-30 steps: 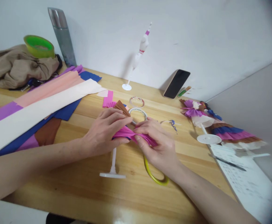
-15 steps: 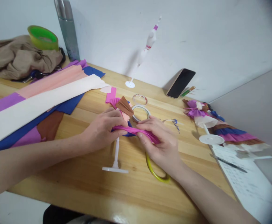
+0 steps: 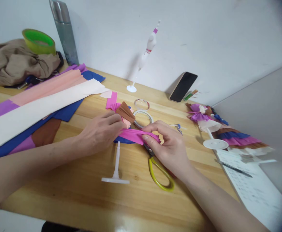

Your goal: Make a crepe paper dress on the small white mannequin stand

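Between my hands stretches a bright pink crepe paper strip, pleated toward its right end. My left hand is closed at the strip's left end, over a small paper-dressed figure whose white stand lies tilted on the table. A fan of brown crepe paper and some blue paper show beside these fingers. My right hand pinches the strip's gathered right end between thumb and fingers. Below it lie yellow-handled scissors, their blades partly covered by the hand and paper.
Long crepe paper strips lie at the left. Behind my hands are a white tape roll and a clear ring. A thin white figure on a stand, a phone and dressed figures stand farther back and right.
The pink strip now lies flatter and wider between my hands, with its pleats showing. More of the scissors shows below my right hand. The whole view has shifted slightly.
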A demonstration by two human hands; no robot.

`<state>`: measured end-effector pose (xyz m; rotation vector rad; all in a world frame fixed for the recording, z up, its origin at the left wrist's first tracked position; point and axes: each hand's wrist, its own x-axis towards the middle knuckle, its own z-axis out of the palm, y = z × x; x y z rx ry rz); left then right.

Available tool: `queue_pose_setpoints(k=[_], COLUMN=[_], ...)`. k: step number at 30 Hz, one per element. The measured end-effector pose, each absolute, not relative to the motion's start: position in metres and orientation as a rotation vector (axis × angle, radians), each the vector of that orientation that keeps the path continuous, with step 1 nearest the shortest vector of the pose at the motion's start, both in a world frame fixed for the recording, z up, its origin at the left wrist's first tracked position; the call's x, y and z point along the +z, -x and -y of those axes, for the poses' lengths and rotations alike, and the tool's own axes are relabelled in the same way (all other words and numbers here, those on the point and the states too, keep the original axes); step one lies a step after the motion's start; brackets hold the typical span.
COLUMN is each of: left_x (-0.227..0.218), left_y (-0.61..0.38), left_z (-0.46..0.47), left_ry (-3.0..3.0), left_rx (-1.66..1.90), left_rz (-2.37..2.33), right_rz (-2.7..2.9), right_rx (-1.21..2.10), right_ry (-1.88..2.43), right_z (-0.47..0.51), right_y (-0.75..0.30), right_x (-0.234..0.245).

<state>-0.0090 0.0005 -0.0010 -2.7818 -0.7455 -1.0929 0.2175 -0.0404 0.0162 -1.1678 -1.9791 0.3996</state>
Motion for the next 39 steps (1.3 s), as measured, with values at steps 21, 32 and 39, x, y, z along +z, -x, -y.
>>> queue_pose_setpoints(k=[21,32,39], left_x=[0.007,0.010,0.013], left_y=[0.017,0.012,0.010], left_z=[-0.006,0.003,0.007], left_ry=[2.821,2.732,2.761], left_rx=[-1.299,-1.321,-1.457], left_rz=[1.049,0.888,0.772], right_rz=[1.694,1.713,1.761], right_rx=[0.692,0.649,0.601], right_ry=[1.196,1.115,1.083], right_z=[0.037,0.038,0.040], right_y=[-0.219,-0.218,-0.217], right_x=[0.022,0.021,0.016])
